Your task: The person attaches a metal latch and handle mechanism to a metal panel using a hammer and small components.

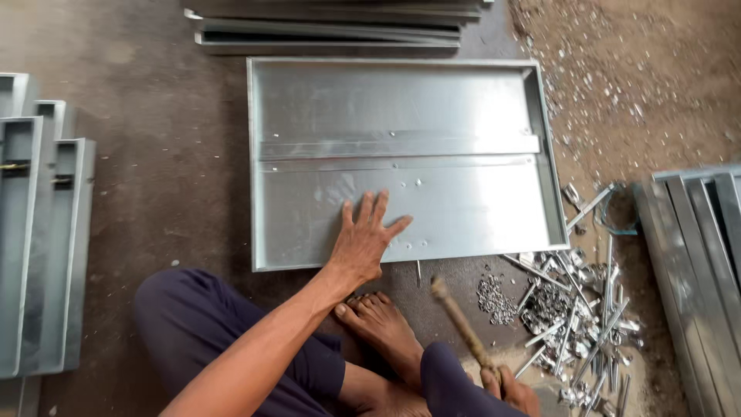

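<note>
- Galvanised sheet steel: a shallow rectangular grey metal tray (401, 108) lies flat on the concrete floor (170, 154), open side up, just ahead of the seated person's crossed legs and bare foot (382, 320). A folded rib (397, 145) runs across its middle; a few rivet heads show along it.
- Handling, as a judgement: thin and stiff across the folds, likely to flex and ring on the flat panel; light for its size; upturned rims look sharp-edged. Best gripped at the rims or pinned flat from above.
- Left hand (364, 243): arm reaching forward, palm down on the tray's near panel, fingers spread and unclenched, pressing, grasping nothing.
- Right hand (509, 386): low at the frame's bottom edge, fingers wrapped round the end of a worn wooden handle (461, 324) that angles up toward the tray's near rim. The head is not clear to see.
- Around: heap of bright metal offcuts and small fasteners (571, 316) to the right of the tray; stacks of similar grey trays on the left (38, 232), right (695, 255) and beyond (332, 27).
</note>
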